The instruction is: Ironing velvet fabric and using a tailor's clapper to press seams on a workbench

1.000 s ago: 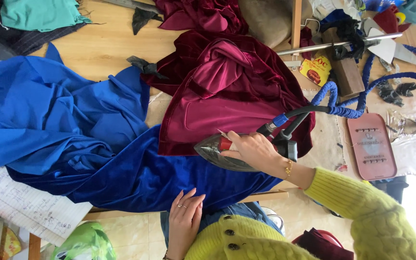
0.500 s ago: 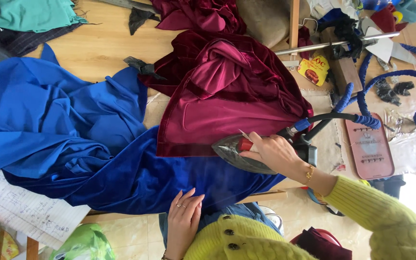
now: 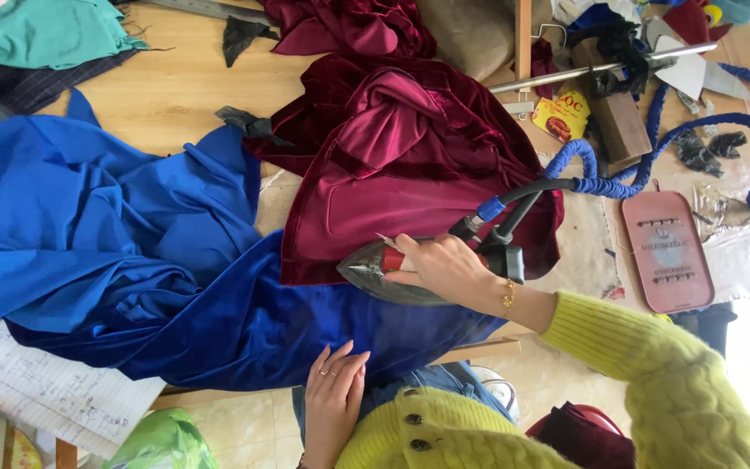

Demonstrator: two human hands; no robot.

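My right hand (image 3: 444,267) is wrapped tight around the handle of the steam iron (image 3: 410,271), fingers curled over the top and thumb tucked near the red part of the grip, so the hold is fully closed on it. The iron lies with its pointed nose toward the left of my view, its soleplate down where the lower edge of the dark red velvet garment (image 3: 410,174) meets the blue velvet fabric (image 3: 245,330). A gold bracelet sits at my wrist, and my yellow-green knitted sleeve (image 3: 653,373) runs off toward the lower right. From the back of the iron a blue braided hose (image 3: 653,148) loops away across the right side of the wooden table (image 3: 167,87). My left hand (image 3: 333,401) holds nothing: it lies flat with fingers spread slightly apart, fingertips touching the near edge of the blue velvet fabric at the table's rim, well below the iron. The blue cloth spreads in deep folds across the left half of the table, and the red garment bunches above it. To the right of the iron a pinkish rectangular iron rest (image 3: 666,252) lies flat on the table, apart from the hose. A sheet of paper (image 3: 36,391) with handwriting shows at lower left.
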